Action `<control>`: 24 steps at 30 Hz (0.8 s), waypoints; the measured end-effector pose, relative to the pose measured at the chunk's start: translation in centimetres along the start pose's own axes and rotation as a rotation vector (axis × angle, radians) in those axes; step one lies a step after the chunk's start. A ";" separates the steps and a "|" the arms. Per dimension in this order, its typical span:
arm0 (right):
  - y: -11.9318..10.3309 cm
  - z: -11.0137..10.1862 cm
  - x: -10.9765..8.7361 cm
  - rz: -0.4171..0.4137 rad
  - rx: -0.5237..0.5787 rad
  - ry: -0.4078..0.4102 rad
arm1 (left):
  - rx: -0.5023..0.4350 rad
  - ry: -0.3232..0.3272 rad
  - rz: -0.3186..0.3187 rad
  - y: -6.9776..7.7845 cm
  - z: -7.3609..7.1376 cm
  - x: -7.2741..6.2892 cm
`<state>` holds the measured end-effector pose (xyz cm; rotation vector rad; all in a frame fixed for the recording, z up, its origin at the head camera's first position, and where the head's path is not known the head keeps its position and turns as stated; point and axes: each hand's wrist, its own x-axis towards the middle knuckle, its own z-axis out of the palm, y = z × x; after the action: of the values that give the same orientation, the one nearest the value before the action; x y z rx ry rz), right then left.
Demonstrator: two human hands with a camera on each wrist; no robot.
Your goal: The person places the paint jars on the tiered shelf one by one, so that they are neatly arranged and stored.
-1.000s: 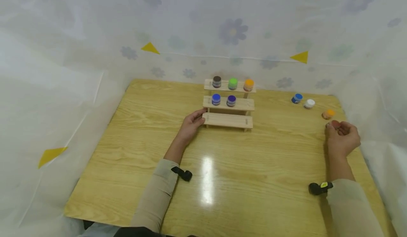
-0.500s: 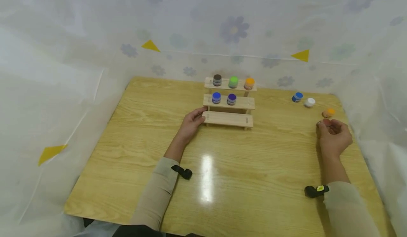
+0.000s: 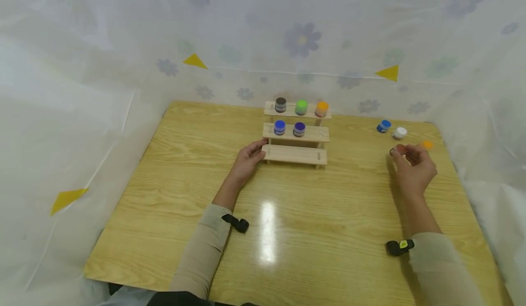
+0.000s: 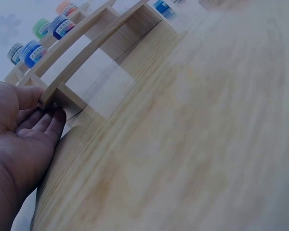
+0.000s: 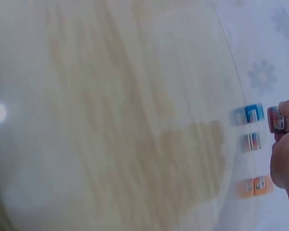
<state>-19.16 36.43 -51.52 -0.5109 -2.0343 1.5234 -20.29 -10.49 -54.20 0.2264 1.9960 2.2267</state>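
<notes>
My left hand [image 3: 246,162] grips the left end of the bottom step of a three-step wooden rack [image 3: 293,154]. In the left wrist view the thumb lies at the step's edge, with the fingers under it. Over at the right, my right hand [image 3: 416,169] pinches a small reddish-brown paint jar [image 5: 278,119] above the table. On the rack's top step stand a black-lidded jar [image 3: 281,105], a green jar [image 3: 301,108] and an orange jar [image 3: 322,109]. The middle step bears a blue jar [image 3: 279,127] and a dark purple jar [image 3: 299,129].
Beyond my right hand, a blue-lidded jar [image 3: 384,126], a white jar [image 3: 399,133] and an orange-lidded jar [image 3: 427,145] stand on the wooden table [image 3: 328,233]. My hand partly hides the orange-lidded one. A flowered white sheet [image 3: 246,32] hangs behind the table.
My right hand has moved left with the reddish-brown paint jar, away from the table's right edge, and now partly covers the orange-lidded jar. My left hand stays on the rack.
</notes>
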 end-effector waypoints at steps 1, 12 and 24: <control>-0.2 0.3 -0.2 -0.016 -0.022 -0.009 | -0.001 0.002 0.000 0.0 0.0 0.0; -3.4 4.3 -2.5 -0.220 0.025 -0.143 | 0.002 0.002 -0.008 -0.1 -0.1 0.1; -9.4 8.5 -5.8 -0.395 0.082 -0.330 | -0.001 0.008 -0.005 -0.1 -0.1 0.2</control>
<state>-19.73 23.89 -45.50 0.1827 -2.1385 1.5059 -20.46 -10.55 -54.30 0.2120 1.9978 2.2288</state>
